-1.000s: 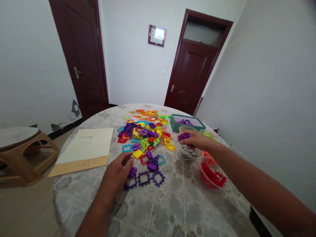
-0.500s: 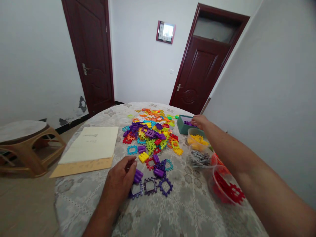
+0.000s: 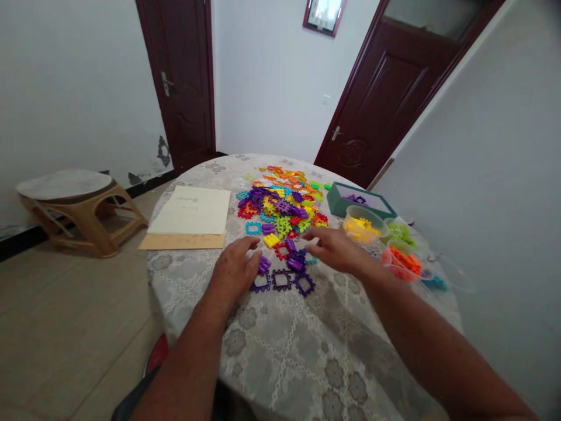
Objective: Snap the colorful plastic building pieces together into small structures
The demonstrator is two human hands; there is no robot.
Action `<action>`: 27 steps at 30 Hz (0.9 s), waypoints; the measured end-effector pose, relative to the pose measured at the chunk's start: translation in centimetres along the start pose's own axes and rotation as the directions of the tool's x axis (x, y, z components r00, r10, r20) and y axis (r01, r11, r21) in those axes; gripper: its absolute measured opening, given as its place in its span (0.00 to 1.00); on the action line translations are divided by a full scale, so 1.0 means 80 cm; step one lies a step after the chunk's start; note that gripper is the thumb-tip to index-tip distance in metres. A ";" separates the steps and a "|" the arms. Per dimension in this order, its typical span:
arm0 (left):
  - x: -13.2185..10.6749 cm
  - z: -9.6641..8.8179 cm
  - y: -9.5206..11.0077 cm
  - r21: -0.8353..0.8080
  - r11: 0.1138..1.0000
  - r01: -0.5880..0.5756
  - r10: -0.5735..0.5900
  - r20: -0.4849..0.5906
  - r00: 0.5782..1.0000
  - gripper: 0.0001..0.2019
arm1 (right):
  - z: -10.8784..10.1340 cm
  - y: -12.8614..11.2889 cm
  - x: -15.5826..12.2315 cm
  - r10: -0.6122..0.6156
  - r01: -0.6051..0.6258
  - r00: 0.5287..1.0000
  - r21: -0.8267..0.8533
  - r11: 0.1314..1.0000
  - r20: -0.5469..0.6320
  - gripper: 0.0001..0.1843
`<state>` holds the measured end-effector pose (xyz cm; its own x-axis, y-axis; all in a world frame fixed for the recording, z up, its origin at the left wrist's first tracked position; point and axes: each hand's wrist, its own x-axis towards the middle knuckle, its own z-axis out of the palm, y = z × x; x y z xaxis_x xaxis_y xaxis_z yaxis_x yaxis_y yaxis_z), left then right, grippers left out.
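Note:
My left hand (image 3: 237, 266) rests on the tablecloth with its fingers loosely curved and apart, its thumb beside a purple ribbed plastic piece (image 3: 264, 265). Just below are purple square toothed frames, one of them a dark frame (image 3: 281, 280) and another a tilted frame (image 3: 304, 284). Reaching in from the other side, my right hand (image 3: 331, 248) has thumb and fingers spread, with nothing visible between them. It hovers near a dark purple toothed piece (image 3: 299, 255) and partly covers a teal frame (image 3: 311, 259). A yellow ribbed piece (image 3: 270, 240) lies between the hands.
A mixed pile of coloured plastic pieces (image 3: 283, 206) spreads beyond my hands. At right stand a green box (image 3: 339, 202) with purple pieces, a tub of yellow pieces (image 3: 362, 228) and a tub of orange pieces (image 3: 402, 263). Paper sheets (image 3: 193, 213) lie left; a stool (image 3: 81, 204) stands beyond.
My right hand has come back from the green box towards the loose purple pieces near my left hand. The left hand stays beside the purple ribbed piece. The camera view has shifted.

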<state>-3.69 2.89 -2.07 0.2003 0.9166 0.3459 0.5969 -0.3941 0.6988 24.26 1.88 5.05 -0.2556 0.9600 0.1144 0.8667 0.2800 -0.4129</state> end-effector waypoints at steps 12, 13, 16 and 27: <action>-0.004 0.018 -0.005 0.041 0.983 -0.181 0.180 0.030 0.983 0.14 | 0.107 0.027 -0.028 0.028 -0.025 0.986 0.024 0.999 -0.162 0.28; -0.004 0.019 -0.004 0.045 0.981 -0.190 0.188 0.029 0.982 0.14 | 0.107 0.029 -0.030 0.012 -0.005 0.984 0.041 0.999 -0.177 0.26; -0.005 0.021 0.000 0.056 0.978 -0.201 0.199 0.032 0.979 0.13 | 0.109 0.034 -0.035 -0.015 0.031 0.980 0.077 0.997 -0.196 0.19; -0.009 0.024 0.006 0.078 0.970 -0.232 0.225 0.094 0.970 0.12 | 0.107 0.024 -0.037 -0.008 -0.001 0.980 -0.047 0.999 -0.197 0.07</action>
<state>-2.05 2.15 -3.15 0.4014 0.8067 0.4337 0.5930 -0.5898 0.5482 22.99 -0.47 -3.83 -0.1734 0.9401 0.2935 0.8860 0.2790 -0.3702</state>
